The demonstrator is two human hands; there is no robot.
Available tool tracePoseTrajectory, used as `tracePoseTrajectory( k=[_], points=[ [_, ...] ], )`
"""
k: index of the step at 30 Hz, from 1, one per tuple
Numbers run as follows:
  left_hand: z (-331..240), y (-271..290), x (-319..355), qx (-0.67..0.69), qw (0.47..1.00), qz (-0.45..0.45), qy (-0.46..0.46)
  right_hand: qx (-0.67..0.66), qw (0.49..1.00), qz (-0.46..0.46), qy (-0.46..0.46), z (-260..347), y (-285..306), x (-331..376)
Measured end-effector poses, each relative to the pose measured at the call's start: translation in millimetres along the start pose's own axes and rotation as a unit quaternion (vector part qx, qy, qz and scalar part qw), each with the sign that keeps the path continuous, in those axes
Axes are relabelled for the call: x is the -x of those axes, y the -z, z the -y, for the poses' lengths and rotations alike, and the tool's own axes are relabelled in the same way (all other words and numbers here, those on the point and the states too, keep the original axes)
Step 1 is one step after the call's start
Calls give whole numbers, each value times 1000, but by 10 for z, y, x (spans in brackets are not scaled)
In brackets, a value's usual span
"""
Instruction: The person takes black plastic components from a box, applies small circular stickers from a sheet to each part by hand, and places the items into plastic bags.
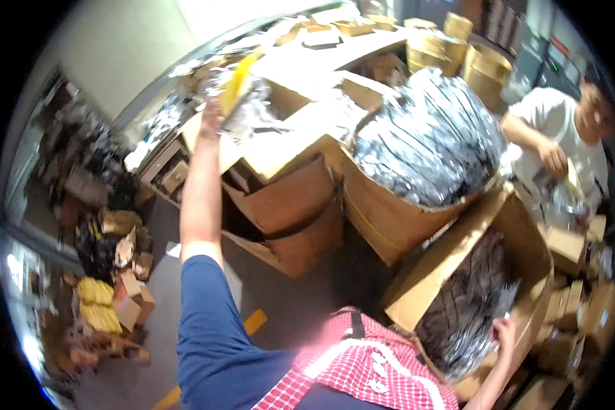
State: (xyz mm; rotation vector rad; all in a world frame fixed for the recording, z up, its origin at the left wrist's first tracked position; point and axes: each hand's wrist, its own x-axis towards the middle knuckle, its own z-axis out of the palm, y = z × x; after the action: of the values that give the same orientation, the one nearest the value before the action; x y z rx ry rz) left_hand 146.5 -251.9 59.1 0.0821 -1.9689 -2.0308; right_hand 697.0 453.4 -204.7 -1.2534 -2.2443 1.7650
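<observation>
My left arm reaches far forward, and my left hand (213,117) is closed on a yellow strip-like thing (239,78) with crinkled clear plastic about it. Motion blurs it, and its kind cannot be made out. Just beyond stands an open cardboard box (290,102) with clear plastic packets inside. At the lower right, my right hand (504,333) is inside the rim of a tall open carton (427,290). Its fingers are curled at a clear plastic bag (504,301), which they seem to pinch. Dark brown, plastic-wrapped goods (465,294) fill that carton.
A large carton (383,219) heaped with shiny plastic-wrapped dark bundles (430,140) stands ahead. At the right a person in a white shirt (553,119) handles something small. Brown drums (488,72) stand behind, a long table (307,58) at the back, yellow bundles (97,304) at left.
</observation>
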Motion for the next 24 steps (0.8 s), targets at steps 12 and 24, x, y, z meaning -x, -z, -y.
tracePoseTrajectory(
  k=[12,24],
  points=[
    [637,1014,-1338,-49,997,57,29,53,975,-18,-217,-982,-69,266],
    [257,-598,1620,87,961,187,185,300,947,-35,111,-243,-1352,-522]
  ],
)
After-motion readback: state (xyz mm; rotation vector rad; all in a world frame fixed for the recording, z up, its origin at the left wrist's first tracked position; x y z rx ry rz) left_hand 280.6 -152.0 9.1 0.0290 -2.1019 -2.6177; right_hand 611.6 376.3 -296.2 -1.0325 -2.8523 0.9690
